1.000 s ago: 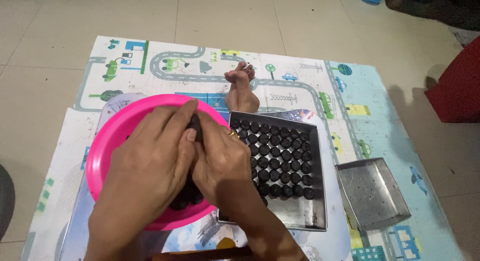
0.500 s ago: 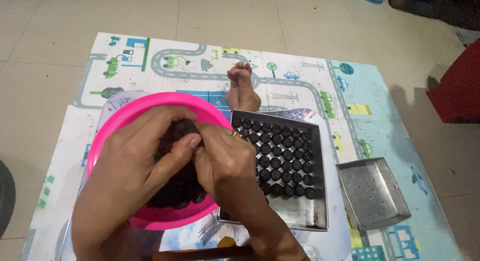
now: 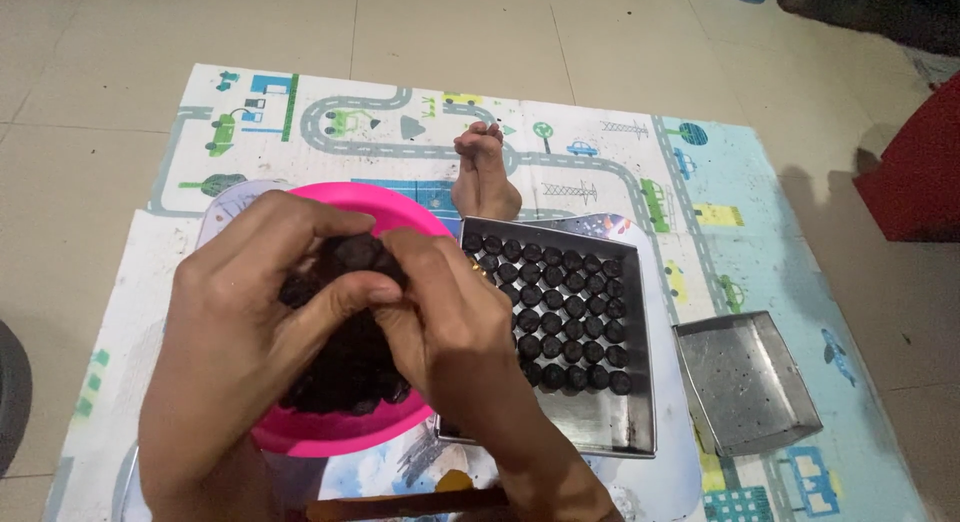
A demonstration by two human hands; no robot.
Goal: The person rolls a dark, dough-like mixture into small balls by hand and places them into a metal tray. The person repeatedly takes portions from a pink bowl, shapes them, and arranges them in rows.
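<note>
Both hands, left hand (image 3: pixel 250 312) and right hand (image 3: pixel 450 322), are pinching a soft, sticky-looking dark lump (image 3: pixel 355 254) we are judging light, best held by fingertips

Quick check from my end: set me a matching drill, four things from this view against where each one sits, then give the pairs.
Things:
1. pink bowl
2. steel tray with dark balls
3. empty steel tray
4. dark lump

Places:
A. far right on the mat
B. between the fingertips of both hands
C. under the hands
D. right beside the bowl

Pairs: 1-C, 2-D, 3-A, 4-B
</note>
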